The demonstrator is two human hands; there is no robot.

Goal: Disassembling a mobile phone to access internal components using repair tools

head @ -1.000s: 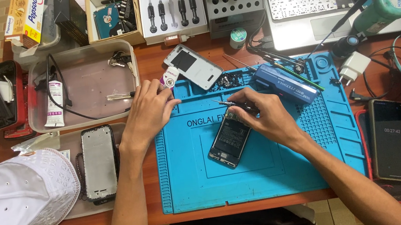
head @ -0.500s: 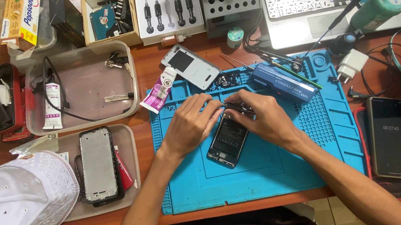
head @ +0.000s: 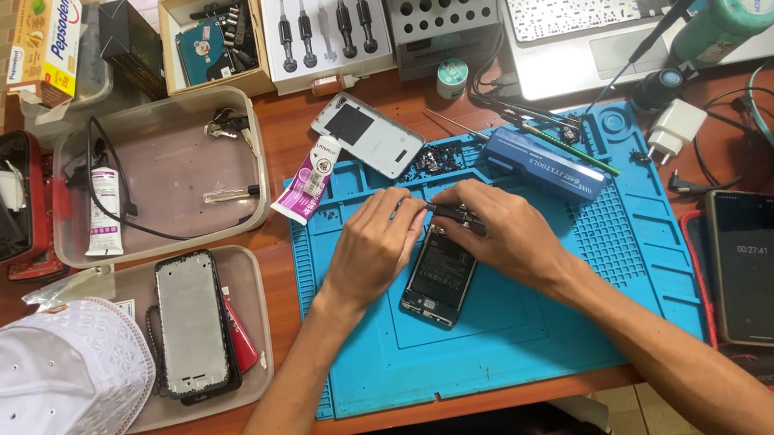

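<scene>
My left hand [head: 373, 246] rests on the blue work mat [head: 518, 348], its fingers curled down onto the upper end of the opened phone [head: 439, 275], which lies slightly tilted near the middle of the mat, its insides facing up. My right hand [head: 505, 233] comes in from the other side, its fingers pinched around a thin dark tool [head: 449, 208] whose tip sits at the phone's top edge, just between my two hands. Both hands touch the phone there; I cannot tell exactly which small part the tool meets.

Just beyond my hands, towards the mat's far edge, lies a blue box [head: 543, 164] set at a slant, and a scatter of small screws and parts [head: 437, 158] beside it. A white phone back cover [head: 368, 135] lies at the mat's far left corner, partly on the wooden table [head: 284, 122], with a purple-and-white sachet [head: 307, 183] just beside it.

Left of the mat, a shallow tray [head: 255, 291] holds a phone frame [head: 192, 325], and a white cap [head: 49, 384] sits at the table's near left corner. A second tray [head: 152, 118] behind holds a white tube [head: 102, 213] and a black cable. At the right edge another phone [head: 750, 265] lies face up with its screen lit. A screwdriver set [head: 324, 22] and a laptop [head: 617, 16] stand along the far edge.
</scene>
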